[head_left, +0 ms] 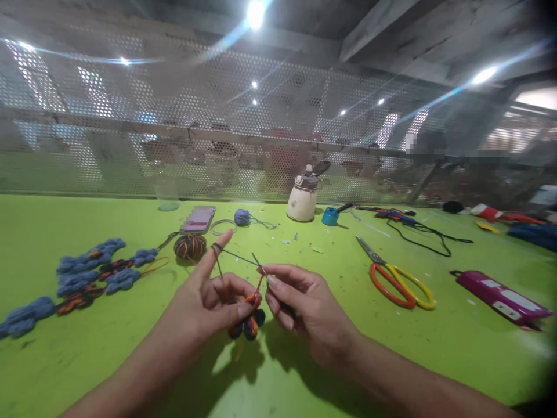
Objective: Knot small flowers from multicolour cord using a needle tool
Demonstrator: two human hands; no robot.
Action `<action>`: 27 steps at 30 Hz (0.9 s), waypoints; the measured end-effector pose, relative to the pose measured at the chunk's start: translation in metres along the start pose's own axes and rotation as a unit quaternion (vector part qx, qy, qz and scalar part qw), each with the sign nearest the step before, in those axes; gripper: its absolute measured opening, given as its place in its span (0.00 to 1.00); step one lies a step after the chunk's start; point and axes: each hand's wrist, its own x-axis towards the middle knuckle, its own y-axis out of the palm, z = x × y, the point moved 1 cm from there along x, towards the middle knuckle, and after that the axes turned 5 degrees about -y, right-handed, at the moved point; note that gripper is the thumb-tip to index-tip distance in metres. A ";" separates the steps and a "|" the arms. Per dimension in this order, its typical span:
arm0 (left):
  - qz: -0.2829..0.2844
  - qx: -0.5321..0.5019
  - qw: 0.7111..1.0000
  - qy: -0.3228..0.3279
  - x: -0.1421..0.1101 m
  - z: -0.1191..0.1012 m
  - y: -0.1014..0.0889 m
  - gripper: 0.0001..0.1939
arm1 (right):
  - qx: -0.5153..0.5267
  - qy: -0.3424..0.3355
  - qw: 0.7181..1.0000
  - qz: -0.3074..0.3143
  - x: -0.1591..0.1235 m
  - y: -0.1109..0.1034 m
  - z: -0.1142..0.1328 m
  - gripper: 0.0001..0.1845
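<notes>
My left hand (217, 296) pinches a small crocheted piece (251, 328) in dark, orange and red yarn between thumb and fingers. Its index finger points up with a dark strand of yarn (239, 256) looped round it, stretched across to the right. My right hand (300, 296) is closed on a thin crochet hook (259, 262), whose tip meets the strand; its handle is hidden in the fingers. A red-orange loop rises from the piece to the hook. Behind my left hand sits a multicoloured ball of yarn (190, 247).
Left lie blue and orange crocheted flowers (93, 273). Farther back are a phone (199, 219), a blue yarn ball (242, 217), a white bottle (301, 200) and a blue pot (331, 216). Right are scissors (391, 278), a purple power strip (500, 296) and a corded tool (395, 216). Perforated mesh (261, 128) stands behind.
</notes>
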 end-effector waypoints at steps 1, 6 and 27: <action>0.014 -0.026 1.000 -0.009 0.002 0.000 -0.002 0.58 | -0.011 -0.009 1.000 0.004 0.000 -0.001 0.001 0.13; 0.043 -0.083 0.995 -0.023 0.006 0.004 -0.011 0.57 | -0.095 -0.050 0.994 0.031 0.000 -0.003 0.007 0.13; 0.021 -0.079 0.996 -0.030 0.006 0.002 -0.010 0.54 | -0.121 -0.047 0.991 0.022 0.001 -0.003 0.010 0.15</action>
